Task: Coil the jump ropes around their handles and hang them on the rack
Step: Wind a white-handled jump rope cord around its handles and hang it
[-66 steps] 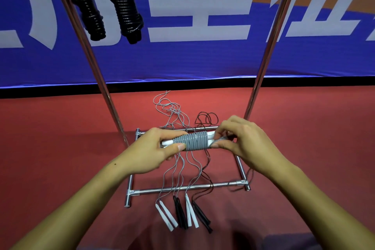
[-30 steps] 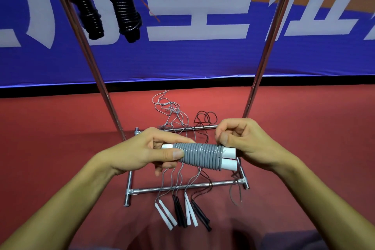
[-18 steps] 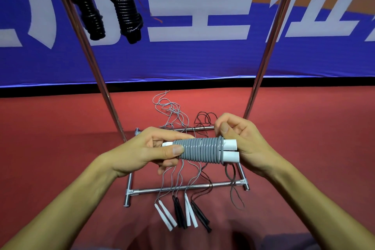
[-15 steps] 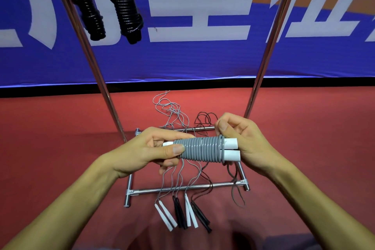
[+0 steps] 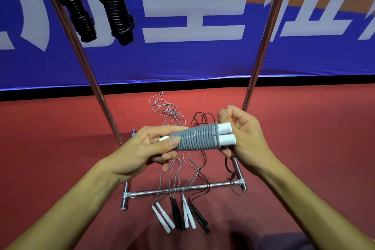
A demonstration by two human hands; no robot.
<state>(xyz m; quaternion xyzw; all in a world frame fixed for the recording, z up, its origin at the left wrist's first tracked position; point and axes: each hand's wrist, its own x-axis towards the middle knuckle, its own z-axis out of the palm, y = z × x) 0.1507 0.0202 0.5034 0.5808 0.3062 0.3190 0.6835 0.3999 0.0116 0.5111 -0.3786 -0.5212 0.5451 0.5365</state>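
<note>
Coiling looks nearly done: the left hand point(image 5: 151, 148) grips the grey jump rope point(image 5: 195, 137) wound around its white handles point(image 5: 226, 134), held above the rack base point(image 5: 182, 189), while the right hand point(image 5: 241, 134) pinches the tail. Next, probably securing it, then hanging.

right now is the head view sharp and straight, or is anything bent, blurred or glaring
Head view: wide-angle bend splays the rack poles outward; the coiled grey rope and both hands are sharp; the bottom edge near the dark cloth is soft; thin highlights run along the poles, no strong glare.
</note>
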